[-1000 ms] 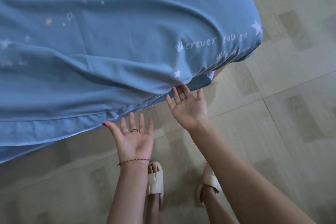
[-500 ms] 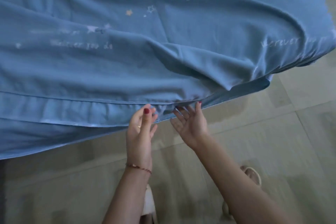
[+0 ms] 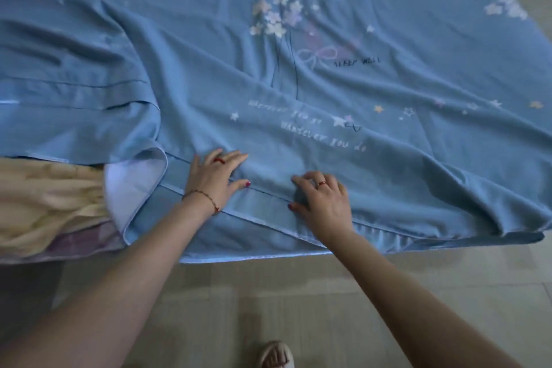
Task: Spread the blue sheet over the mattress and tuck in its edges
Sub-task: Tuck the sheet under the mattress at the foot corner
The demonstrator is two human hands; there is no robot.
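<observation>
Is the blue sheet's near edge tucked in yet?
No. The blue sheet still hangs loose over the side, one corner flipped back.

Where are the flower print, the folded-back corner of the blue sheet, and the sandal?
flower print (image 3: 276,16), head view, on the white blossoms.
folded-back corner (image 3: 134,185), head view, on its pale underside.
sandal (image 3: 276,354), head view, on the strap over the toes.
</observation>
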